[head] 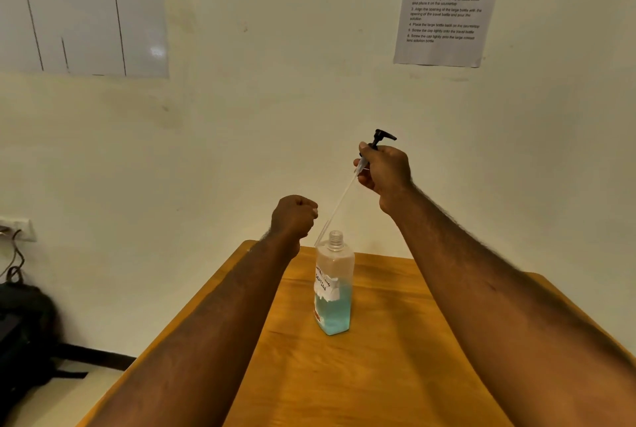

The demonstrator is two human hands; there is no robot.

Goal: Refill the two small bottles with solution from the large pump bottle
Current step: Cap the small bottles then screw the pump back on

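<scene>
1. With the pump head (380, 138) lifted clear of the large pump bottle (333, 283), my right hand (383, 170) is wrapped closed around its collar, above and to the right of the bottle's neck, so the long dip tube (339, 203) can come out.
2. That tube slants down from my grip, its lower end just beside the open threaded neck, on its left; I judge I hold it high so it clears the mouth.
3. My left hand (294, 216) is curled into a fist up and left of the neck, apart from the bottle; whether it holds anything I cannot tell.
4. Standing upright on the table (395, 375), the bottle holds blue solution in roughly its lower third.
5. Neither small bottle is in view, so refilling looks not yet begun.
</scene>
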